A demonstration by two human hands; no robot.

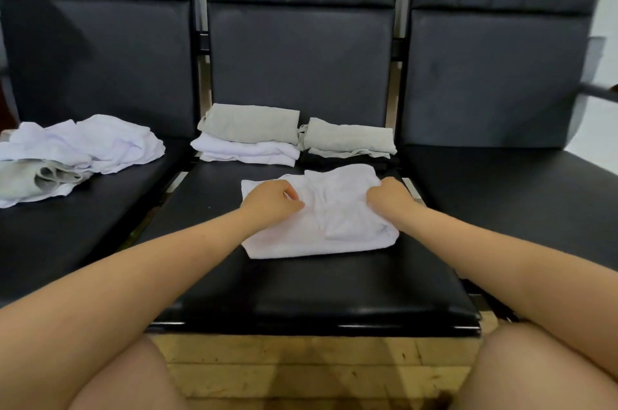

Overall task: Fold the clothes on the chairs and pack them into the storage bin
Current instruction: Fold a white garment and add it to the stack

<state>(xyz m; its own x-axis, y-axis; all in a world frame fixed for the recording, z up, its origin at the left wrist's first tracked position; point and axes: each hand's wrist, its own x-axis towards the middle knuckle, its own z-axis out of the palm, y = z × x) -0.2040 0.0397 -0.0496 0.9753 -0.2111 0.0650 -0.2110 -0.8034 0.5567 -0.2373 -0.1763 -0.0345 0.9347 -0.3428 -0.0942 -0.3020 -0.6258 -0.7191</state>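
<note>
A partly folded white garment (pixel 334 229) lies on the middle black chair seat (pixel 301 289). My left hand (pixel 272 200) grips the cloth near its left side with curled fingers. My right hand (pixel 389 197) pinches a fold near its upper right. Behind it sit two folded stacks: grey on white (pixel 249 133) at the left, grey on black (pixel 347 140) at the right. A loose heap of white and grey clothes (pixel 77 152) lies on the left chair. No storage bin is in view.
The right chair seat (pixel 508 195) holds nothing. Tall black backrests (pixel 301 58) stand behind all three seats. A wooden floor (pixel 317 369) shows below the seat edge, between my knees.
</note>
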